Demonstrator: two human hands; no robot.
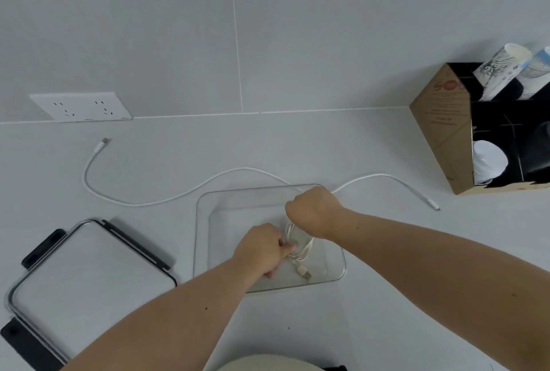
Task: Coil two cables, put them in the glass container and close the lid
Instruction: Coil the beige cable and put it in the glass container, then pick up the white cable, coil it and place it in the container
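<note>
Both hands hold the coiled cable (297, 247) inside the container (205, 222), left hand (260, 248) pinching, right hand (314, 210) fisted, keeping loops from springing. Second cable (178, 196) lies uncoiled behind; lid (80, 269) waits left.

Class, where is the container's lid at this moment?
In the head view, the lid lies flat on the counter at lower left, left of the open glass container, below the wall socket.

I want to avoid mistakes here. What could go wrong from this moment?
1. The coil, held by both the left hand and right hand over the container, may spring open when released.
2. The long cable lies uncoiled behind the container; the right arm could drag it.
3. The lid sits near the counter edge and could be knocked off.
</note>
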